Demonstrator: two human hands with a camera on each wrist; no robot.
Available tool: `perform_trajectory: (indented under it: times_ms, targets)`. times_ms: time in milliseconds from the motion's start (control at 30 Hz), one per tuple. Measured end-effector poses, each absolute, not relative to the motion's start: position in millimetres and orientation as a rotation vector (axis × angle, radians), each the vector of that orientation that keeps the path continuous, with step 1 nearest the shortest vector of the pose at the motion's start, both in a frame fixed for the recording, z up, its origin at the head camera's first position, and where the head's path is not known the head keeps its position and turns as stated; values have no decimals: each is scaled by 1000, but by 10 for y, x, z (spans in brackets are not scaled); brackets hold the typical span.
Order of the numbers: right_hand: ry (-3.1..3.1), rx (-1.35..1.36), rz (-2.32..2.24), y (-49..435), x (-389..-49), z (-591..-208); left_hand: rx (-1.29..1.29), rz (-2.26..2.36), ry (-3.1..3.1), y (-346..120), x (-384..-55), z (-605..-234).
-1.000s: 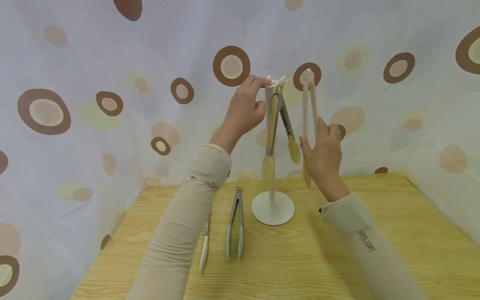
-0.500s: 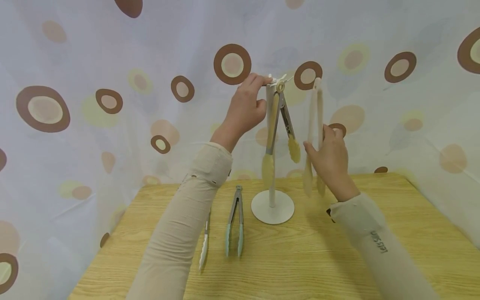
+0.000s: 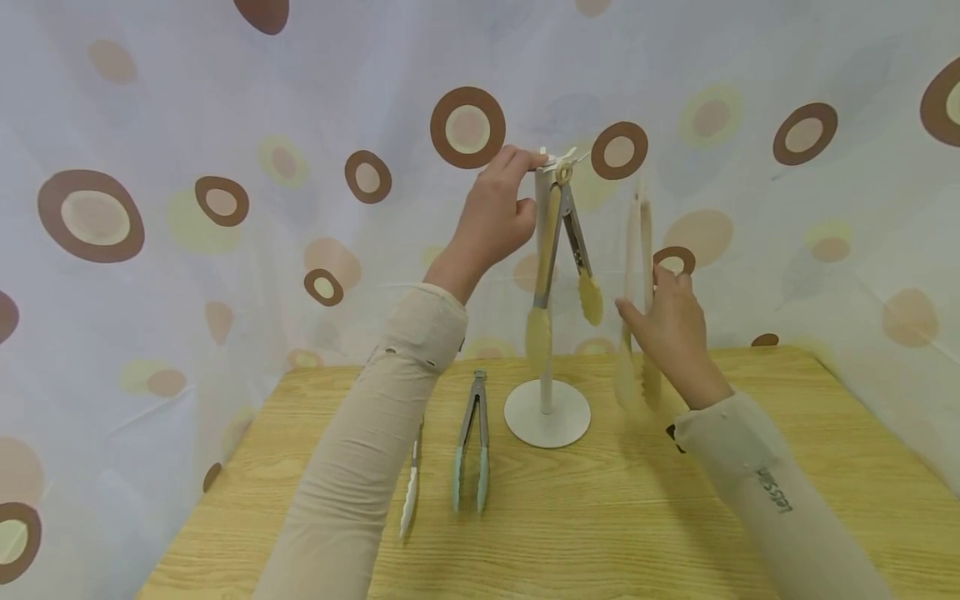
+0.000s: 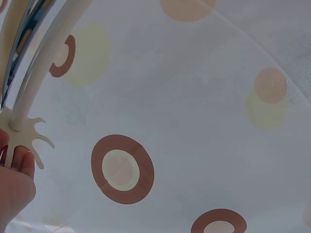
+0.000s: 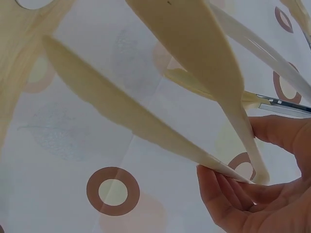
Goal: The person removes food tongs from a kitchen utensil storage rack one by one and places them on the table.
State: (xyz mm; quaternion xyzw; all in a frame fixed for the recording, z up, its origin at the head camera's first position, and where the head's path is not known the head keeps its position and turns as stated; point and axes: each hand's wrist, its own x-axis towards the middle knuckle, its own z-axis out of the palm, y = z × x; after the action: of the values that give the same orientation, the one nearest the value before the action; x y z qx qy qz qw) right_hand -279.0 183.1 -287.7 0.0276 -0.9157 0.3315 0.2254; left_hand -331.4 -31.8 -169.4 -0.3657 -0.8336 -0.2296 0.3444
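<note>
Wht. stand, qty 1 (image 3: 546, 393): upright on wood table (image 3: 570, 517); L hand (image 3: 497, 207) pinches its hooked top (image 4: 29, 132).
Cream tongs, qty 1 (image 3: 648, 250): raised, R of stand, well apart from it, tips down; R hand (image 3: 672, 325) grips them, thumb on one arm, fingers on other.
Yel.-tipped tongs, qty 1 (image 3: 550, 250): hung by ring fr. stand, arms splayed.
Teal-tipped tongs, qty 1 (image 3: 482, 475): on table, L of base.
Wht.-tipped tongs, qty 1 (image 3: 409, 500): on table, farther L, top end hidden by L sleeve (image 3: 337, 467).
Risks (est.): L-hand tug or one-sided load could tip stand; cream tongs swung L could knock yel. pair off; weak R pinch could drop cream pair.
</note>
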Motion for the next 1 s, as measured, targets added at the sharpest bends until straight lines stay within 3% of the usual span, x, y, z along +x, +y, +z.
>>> perform_trajectory:
  times_ms: [1000]
  targets:
    - [-2748,154,854,2012,-2807,-3274,-919,-570,-2195,-309,-3306,-1698]
